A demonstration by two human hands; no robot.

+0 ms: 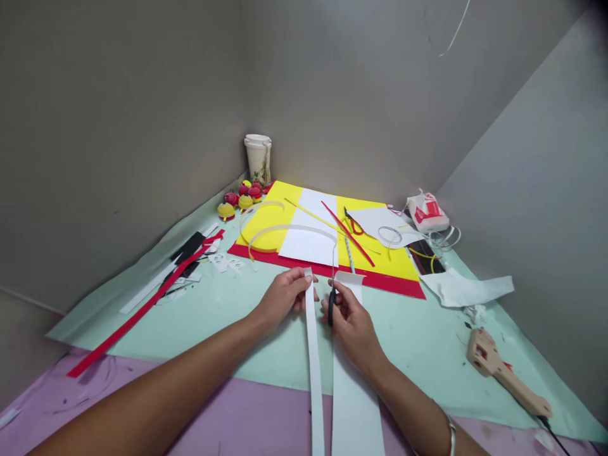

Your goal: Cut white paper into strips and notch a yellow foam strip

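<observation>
My left hand (289,292) pinches the upper end of a long narrow white paper strip (313,367), which hangs down toward me past the bottom of the view. In my right hand (352,316) is a pair of scissors (332,305) with black handles, the thin blades pointing away from me. Under and beside that hand lies a wider white paper strip (356,405), its far end curling up a little. A gap separates the narrow strip from the scissors. Fingers of the right hand partly cover the scissor handles.
Yellow, white and red sheets (311,231) lie ahead, with red-handled pliers (354,223) on them. A glue gun (506,373) rests at right. Red strips (142,308) lie at left. A white cup (259,158) and several red-and-yellow balls (227,211) stand at the back left.
</observation>
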